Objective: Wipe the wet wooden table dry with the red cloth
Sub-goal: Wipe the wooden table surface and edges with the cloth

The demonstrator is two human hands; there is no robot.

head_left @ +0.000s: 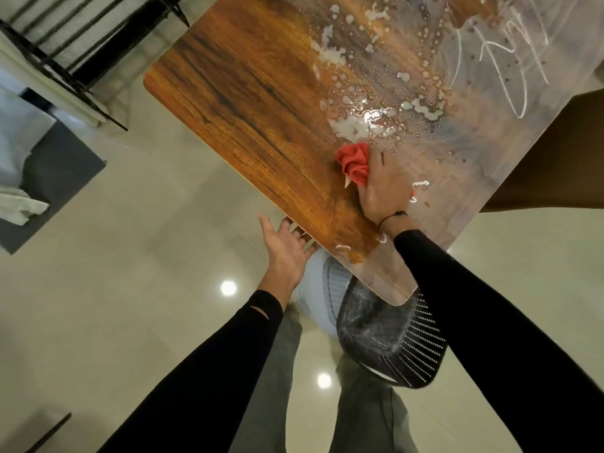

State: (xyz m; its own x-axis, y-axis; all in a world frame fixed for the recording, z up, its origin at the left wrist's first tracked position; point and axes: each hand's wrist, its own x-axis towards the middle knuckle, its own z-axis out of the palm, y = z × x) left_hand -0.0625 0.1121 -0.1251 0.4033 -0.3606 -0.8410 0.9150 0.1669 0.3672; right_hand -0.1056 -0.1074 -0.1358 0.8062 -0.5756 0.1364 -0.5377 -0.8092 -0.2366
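The wooden table (248,103) runs from the upper left to the lower right of the head view. Its left half looks dry and dark brown. Puddles and drops of water (362,120) cover the middle and right part. My right hand (384,188) presses a crumpled red cloth (354,161) onto the tabletop, just below the biggest puddle. Most of the cloth pokes out past my fingers to the left. My left hand (286,248) is open, with its fingertips at the near table edge and nothing in it.
A dark perforated chair (389,335) sits under the near table corner, close to my legs. A black metal-framed chair (75,57) stands at the upper left. A grey mat with white fabric (19,207) lies on the glossy tiled floor at left.
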